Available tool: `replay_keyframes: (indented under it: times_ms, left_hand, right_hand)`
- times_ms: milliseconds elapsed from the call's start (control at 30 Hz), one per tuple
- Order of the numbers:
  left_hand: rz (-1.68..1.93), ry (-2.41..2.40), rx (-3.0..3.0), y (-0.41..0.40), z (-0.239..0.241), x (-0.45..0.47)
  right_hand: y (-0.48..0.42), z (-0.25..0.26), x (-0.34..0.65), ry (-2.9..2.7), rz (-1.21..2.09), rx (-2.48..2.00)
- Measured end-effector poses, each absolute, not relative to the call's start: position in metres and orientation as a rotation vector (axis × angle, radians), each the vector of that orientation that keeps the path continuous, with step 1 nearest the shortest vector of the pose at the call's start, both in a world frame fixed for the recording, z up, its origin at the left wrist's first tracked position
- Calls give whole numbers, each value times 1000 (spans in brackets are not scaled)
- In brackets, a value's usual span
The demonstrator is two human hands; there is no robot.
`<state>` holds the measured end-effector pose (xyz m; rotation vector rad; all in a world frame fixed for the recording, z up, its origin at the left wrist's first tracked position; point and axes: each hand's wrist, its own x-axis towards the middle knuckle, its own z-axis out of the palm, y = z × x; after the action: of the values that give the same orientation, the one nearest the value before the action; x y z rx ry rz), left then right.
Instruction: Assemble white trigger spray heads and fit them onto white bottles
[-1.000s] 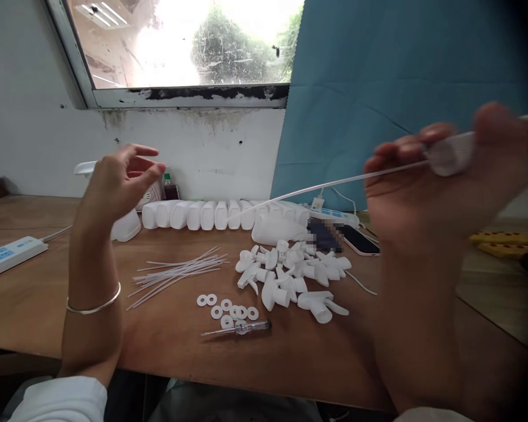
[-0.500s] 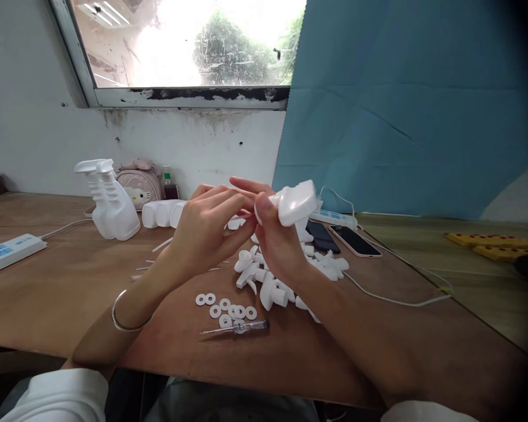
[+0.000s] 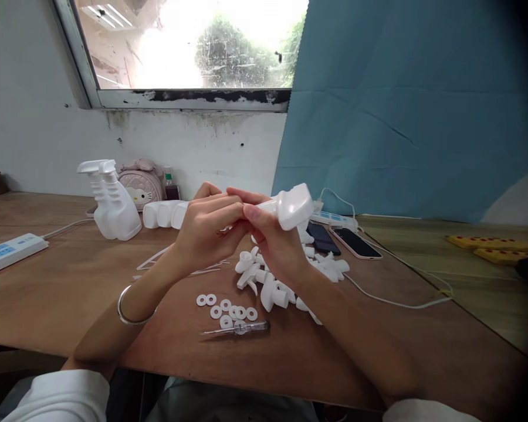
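My right hand (image 3: 278, 237) is closed around a glossy white trigger spray head (image 3: 295, 207), its broad end sticking out to the right past my thumb. My left hand (image 3: 213, 224) is closed, its fingertips pressed against the other end of the spray head and meeting my right fingers. Whatever the left fingers pinch is hidden. Below my hands lies a pile of white spray-head parts (image 3: 274, 295). Several flat white washers (image 3: 226, 305) lie nearer me, beside a clear-handled screwdriver (image 3: 245, 327). Thin white tubes (image 3: 206, 271) rest behind my left wrist.
White spray bottles (image 3: 118, 211) stand at the back left, near a pink bag (image 3: 141, 183) and a small dark bottle (image 3: 171, 186). More white bottles (image 3: 163, 214) lie beside them. Two phones (image 3: 355, 242) and a cable are at right. A power strip (image 3: 13, 253) sits far left.
My left hand has closed in against my right fingers, and the thin white piece seen between them is now hidden. The spray head has tilted slightly. The view has shifted a little.
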<state>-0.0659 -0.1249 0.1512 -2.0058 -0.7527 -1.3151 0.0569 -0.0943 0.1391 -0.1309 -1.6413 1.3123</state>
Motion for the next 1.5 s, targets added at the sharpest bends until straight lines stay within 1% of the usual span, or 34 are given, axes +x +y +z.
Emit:
replay_keyframes:
  times_ms: [267,467,567,667,733,933,1133,1233,1333,1500]
  left_hand:
    - [-1291,-712,-2029,-134,156,-66]
    - [-1196,-670,-2086,-139,158,-71]
    - [-1173,-677,-2167,-142,159,-74]
    - [-1183,-738,-2246,-143,163,-80]
    - [-1107,-864,-2337,-139,166,-87]
    - [-656,-1343,-2592,-113,164,-104]
    - [-106,-1793,-2645,-84,145,-115]
    - [136,-2019,-2621,-65,129,-124]
    - [218,-2111,-2590,-46,113,-129]
    - [272,-2118,-2688,-28,92,-128]
  right_hand:
    - [-98,139,60,-1623,1454,-2]
    - [-96,139,61,-1555,1526,91]
    - [-91,141,63,-1486,1536,48]
    - [-86,143,65,-1406,1482,-129]
    - [-82,145,67,-1450,1412,-252]
    - [-60,146,75,-1864,1152,-495]
    - [-46,149,87,-2189,607,-930]
    - [-49,154,94,-2318,377,-1005]
    - [-54,159,101,-2362,272,-1033]
    - [-58,163,104,-2443,157,-1090]
